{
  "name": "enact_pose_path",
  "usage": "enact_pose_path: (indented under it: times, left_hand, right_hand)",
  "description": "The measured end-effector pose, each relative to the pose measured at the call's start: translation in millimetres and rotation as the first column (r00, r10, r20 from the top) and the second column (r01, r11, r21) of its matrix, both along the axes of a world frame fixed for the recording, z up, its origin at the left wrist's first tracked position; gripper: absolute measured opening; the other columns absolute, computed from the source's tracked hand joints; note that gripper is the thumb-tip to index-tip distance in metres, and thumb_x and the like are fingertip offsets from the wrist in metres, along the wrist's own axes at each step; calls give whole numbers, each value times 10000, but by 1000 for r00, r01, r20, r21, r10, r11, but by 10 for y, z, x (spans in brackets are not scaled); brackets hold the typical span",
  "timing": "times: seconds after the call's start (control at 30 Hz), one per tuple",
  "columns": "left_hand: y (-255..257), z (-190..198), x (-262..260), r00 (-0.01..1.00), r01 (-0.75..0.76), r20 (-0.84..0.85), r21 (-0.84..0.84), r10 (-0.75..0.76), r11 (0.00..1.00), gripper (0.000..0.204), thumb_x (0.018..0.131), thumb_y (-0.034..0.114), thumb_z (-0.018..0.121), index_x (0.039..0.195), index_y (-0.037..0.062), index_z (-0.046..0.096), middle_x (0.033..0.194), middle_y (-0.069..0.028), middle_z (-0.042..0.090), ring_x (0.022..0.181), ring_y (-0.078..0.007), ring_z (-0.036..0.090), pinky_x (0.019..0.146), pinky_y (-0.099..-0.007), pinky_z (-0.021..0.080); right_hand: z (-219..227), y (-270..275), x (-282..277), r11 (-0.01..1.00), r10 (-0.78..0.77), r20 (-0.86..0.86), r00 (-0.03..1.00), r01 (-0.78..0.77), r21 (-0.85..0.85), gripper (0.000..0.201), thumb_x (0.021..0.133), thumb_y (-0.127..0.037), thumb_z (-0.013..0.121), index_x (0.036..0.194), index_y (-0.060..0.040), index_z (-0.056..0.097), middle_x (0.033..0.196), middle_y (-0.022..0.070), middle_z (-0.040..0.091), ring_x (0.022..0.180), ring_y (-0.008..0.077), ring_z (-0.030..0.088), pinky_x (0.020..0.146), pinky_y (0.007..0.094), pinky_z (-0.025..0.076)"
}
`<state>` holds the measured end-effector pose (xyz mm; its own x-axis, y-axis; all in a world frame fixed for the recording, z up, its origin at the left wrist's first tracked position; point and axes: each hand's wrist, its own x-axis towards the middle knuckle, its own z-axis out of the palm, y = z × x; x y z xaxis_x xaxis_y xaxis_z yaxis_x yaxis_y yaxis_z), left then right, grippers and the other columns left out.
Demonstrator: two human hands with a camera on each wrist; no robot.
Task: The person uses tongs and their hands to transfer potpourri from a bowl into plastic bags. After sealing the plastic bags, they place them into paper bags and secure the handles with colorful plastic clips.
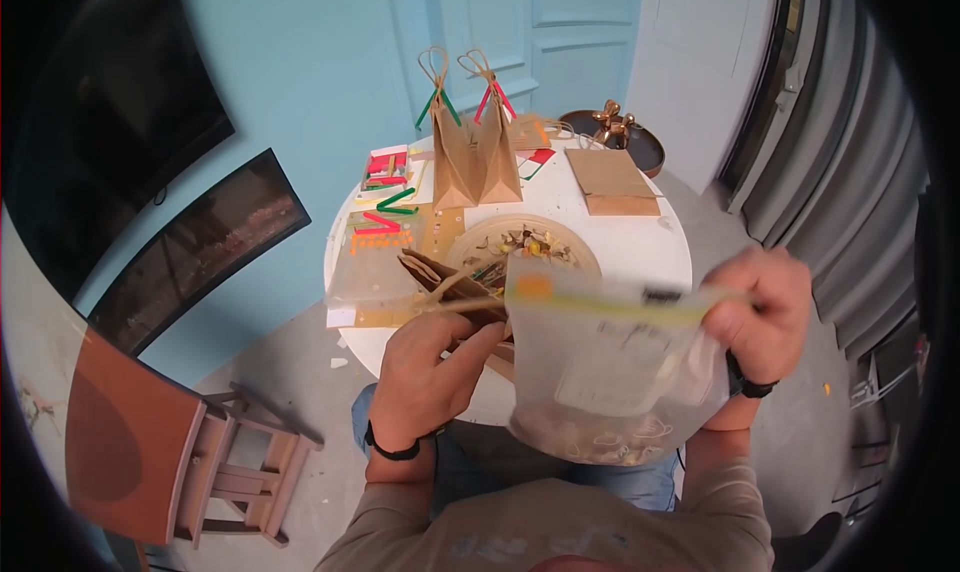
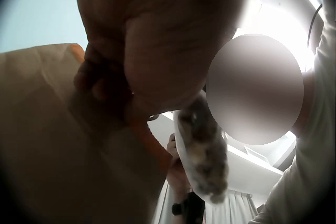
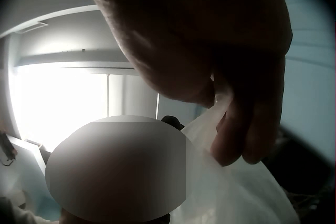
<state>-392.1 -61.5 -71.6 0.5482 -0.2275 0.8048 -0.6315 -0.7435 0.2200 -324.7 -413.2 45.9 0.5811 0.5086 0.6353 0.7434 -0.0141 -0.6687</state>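
Note:
My right hand (image 1: 765, 307) pinches the upper right corner of a translucent zip bag (image 1: 610, 372), which hangs over the table's near side. The bag has a yellow-green zip strip, a whitish label inside and mixed small pieces at its bottom. My left hand (image 1: 425, 372) grips the rim of a brown paper bag (image 1: 465, 297) with a twisted paper handle; thumb and fingers meet at its orange-lit edge in the left wrist view. The zip bag's left edge overlaps the paper bag in the head view. Behind them lies a round woven tray (image 1: 580, 247) with small dried-looking pieces.
Two upright kraft bags (image 1: 455, 177) with red and green strips on their handles stand at the back of the round white table (image 1: 675, 242). A flat kraft bag (image 1: 610, 177) lies right, a box of coloured strips (image 1: 388, 167) left. A wooden stool (image 1: 245, 472) stands lower left.

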Motion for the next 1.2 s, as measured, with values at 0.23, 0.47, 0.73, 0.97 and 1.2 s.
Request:
enact_pose_path:
  times: [0.23,0.47,0.73,0.97,1.2]
  left_hand:
    - [-37,-145,40,1000,-6,-3,-207,6,978,277,850,-8,800,1115,73,810,1162,-120,770,944,-340,745,779,-460,594]
    - [177,-73,-54,997,63,-25,-126,-66,990,270,823,-74,772,1060,56,781,1127,-103,719,957,-323,725,802,-432,591]
    - [268,-51,-63,993,104,-40,-219,-116,970,279,855,13,889,1099,47,758,1169,-139,674,1002,-341,699,827,-411,577]
    - [317,2,-97,972,140,-148,-247,-181,959,332,882,103,955,1100,27,716,1176,-158,640,1041,-338,650,894,-397,552]
    - [346,-113,-61,944,120,-227,-440,-240,890,269,915,5,890,1027,41,648,1146,-142,625,1095,-323,634,918,-399,542]
  right_hand:
    - [194,667,206,819,190,-340,921,43,573,321,1103,-206,741,1270,69,746,1160,101,819,985,126,770,890,272,596]
    - [160,660,846,835,123,-464,877,161,525,241,1135,-192,715,1185,42,750,1069,83,810,883,121,772,816,284,628]
    - [146,584,849,945,-86,-413,907,206,256,209,1113,-171,745,1065,30,772,870,-3,732,689,42,605,612,234,465]
    - [49,672,993,945,-89,-487,869,228,234,209,1096,-160,743,1005,27,764,873,25,749,696,63,645,632,253,510]
    - [-75,539,1214,903,11,-645,764,269,334,222,1085,-166,725,1102,52,763,958,86,779,731,125,714,678,294,598]
